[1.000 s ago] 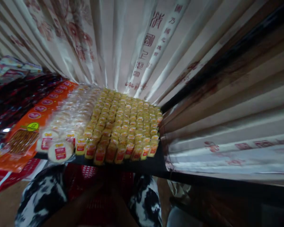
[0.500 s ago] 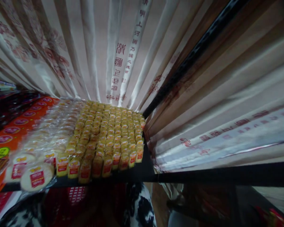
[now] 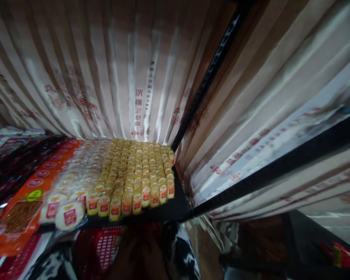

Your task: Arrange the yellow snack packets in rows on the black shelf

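Note:
Low in the head view, two dim brown shapes between black-and-white patterned cloth look like my left hand (image 3: 125, 252) and my right hand (image 3: 150, 254). Deep shadow hides their fingers and anything in them. A red plastic basket (image 3: 106, 247) with a slotted wall is beside them, under the shelf's front edge. Above, the black shelf (image 3: 175, 208) bears tight rows of small yellow-wrapped snacks (image 3: 137, 200) with red labels. To their left lie rows of round white cakes (image 3: 70, 216) in clear wrappers.
Orange snack packets (image 3: 36, 194) and dark shiny packages (image 3: 20, 167) fill the shelf's left side. Pleated printed curtains (image 3: 119, 77) hang behind and at the right. A black upright post (image 3: 204, 89) stands at the back corner. A red and yellow packet (image 3: 342, 254) lies at lower right.
My view has turned, so the shelf goods appear lower and farther right, with more of the orange packets showing. The dim hand shapes are slightly more visible; the shelf rows look unchanged.

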Demonstrator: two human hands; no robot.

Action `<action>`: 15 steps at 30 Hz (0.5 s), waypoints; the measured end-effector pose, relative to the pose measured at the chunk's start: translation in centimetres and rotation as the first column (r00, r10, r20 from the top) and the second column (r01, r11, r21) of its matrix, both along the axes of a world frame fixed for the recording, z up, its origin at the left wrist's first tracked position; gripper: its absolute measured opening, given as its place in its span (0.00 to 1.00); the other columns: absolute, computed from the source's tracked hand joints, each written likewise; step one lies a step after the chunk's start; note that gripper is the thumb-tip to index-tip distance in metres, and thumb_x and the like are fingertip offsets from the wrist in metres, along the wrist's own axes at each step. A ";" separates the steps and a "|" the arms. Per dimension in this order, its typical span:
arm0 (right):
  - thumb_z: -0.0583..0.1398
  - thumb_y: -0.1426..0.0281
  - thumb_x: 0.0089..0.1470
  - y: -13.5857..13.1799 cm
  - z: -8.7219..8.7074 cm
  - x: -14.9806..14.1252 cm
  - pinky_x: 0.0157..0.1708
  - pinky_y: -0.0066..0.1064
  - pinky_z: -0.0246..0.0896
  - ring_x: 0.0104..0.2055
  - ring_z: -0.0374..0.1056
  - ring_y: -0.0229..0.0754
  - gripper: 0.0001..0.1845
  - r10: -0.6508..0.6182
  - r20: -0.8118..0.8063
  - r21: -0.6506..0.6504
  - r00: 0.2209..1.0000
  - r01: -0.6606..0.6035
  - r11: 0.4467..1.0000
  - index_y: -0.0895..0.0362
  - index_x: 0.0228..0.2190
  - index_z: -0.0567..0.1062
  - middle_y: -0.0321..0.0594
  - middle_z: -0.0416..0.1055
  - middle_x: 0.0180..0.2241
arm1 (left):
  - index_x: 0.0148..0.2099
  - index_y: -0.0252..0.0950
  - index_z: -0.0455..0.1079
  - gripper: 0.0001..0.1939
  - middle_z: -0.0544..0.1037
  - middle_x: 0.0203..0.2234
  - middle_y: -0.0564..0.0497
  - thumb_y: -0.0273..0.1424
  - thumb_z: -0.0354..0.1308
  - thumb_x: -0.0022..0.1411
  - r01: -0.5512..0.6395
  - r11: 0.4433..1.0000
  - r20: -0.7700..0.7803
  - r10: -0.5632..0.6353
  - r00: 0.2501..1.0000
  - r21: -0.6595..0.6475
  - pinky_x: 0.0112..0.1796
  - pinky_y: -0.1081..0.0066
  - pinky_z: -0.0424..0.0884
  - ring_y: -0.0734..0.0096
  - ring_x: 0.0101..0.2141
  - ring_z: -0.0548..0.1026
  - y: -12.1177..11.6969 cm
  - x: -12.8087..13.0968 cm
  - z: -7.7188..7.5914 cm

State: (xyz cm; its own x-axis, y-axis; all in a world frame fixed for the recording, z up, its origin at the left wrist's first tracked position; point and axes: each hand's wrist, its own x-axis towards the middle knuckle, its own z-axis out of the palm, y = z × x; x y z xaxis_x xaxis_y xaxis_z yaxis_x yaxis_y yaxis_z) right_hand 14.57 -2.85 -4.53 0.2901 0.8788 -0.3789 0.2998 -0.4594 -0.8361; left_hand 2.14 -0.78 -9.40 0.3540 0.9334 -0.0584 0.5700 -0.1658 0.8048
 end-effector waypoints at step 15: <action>0.57 0.43 0.44 -0.7 9.2 4.1 0.31 0.32 0.62 0.31 0.68 0.44 0.30 -0.117 -0.397 0.200 0.910 0.211 0.957 0.56 0.33 0.77 0.40 0.74 0.27 | 0.42 0.36 0.71 0.16 0.77 0.38 0.45 0.40 0.54 0.57 0.045 0.997 0.329 -0.023 0.944 -0.059 0.42 0.64 0.69 0.62 0.39 0.73 0.1 3.2 12.9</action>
